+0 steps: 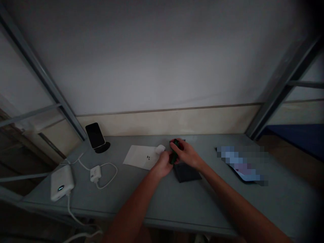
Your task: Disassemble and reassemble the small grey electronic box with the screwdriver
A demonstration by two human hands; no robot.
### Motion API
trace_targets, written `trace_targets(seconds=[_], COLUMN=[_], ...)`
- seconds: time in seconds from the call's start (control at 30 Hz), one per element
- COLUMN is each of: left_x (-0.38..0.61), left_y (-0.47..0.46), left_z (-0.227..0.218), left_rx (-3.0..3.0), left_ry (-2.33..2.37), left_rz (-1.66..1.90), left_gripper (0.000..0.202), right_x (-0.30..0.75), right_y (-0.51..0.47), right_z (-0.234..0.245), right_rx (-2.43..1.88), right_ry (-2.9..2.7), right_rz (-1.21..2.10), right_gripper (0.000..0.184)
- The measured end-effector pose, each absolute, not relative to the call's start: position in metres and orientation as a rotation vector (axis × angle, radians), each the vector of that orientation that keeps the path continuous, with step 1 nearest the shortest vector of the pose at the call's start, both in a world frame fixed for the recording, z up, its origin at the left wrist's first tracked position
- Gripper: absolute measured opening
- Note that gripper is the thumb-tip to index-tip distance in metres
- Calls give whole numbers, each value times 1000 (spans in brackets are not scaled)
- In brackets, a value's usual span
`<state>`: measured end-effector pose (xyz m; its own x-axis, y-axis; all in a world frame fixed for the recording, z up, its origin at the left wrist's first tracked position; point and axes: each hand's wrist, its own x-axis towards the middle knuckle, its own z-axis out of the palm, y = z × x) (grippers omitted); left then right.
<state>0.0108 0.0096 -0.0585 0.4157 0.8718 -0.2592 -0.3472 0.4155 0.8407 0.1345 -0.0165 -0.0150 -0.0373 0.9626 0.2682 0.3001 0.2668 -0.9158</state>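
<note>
Near the middle of the table, my left hand (164, 162) and my right hand (187, 153) meet around a small dark green object (174, 156). Both are closed on it, and fingers cover much of it, so its kind is unclear. Beneath my right hand lies a flat black item (187, 173), partly hidden by the hands. A small rounded white object (160, 149) sits just beyond my left hand, on a white sheet (138, 157) with several small black marks. My left hand and forearm overlap the sheet's right side.
A phone (95, 135) stands on a dark round-based holder at the back left. A white power bank (62, 182) with a lit display and a white adapter (95, 173) with cables lie at left. A screen device (239, 164) lies at right. Metal posts (283, 84) flank the table (162, 209).
</note>
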Motion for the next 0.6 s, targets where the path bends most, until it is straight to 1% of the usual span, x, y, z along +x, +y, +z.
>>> trace_targets(seconds=[0.17,0.3,0.4,0.5,0.6], left_x=[2,-2,1,-3,-17], left_y=[10,9,9,13,17], left_z=[-51,-45,-43,-36,-24], left_rx=[825,891,965,1038,1266], left_ry=[812,861,914,976,1102], left_rz=[875,862,849,858,953], left_gripper=[13,12,13,15,15], right_x=[149,152,147,147,156], right_y=[-17,-14,-14,-14,-11], right_z=[-3,-6,-10,-9,-5], right_rx=[-1214,-1273,-1318,-1271,-1233], right_ry=[-1512,-1479,-1467,-1372,-1220], right_rz=[747,679,671,691,658], right_gripper=[46,51,56,57,57])
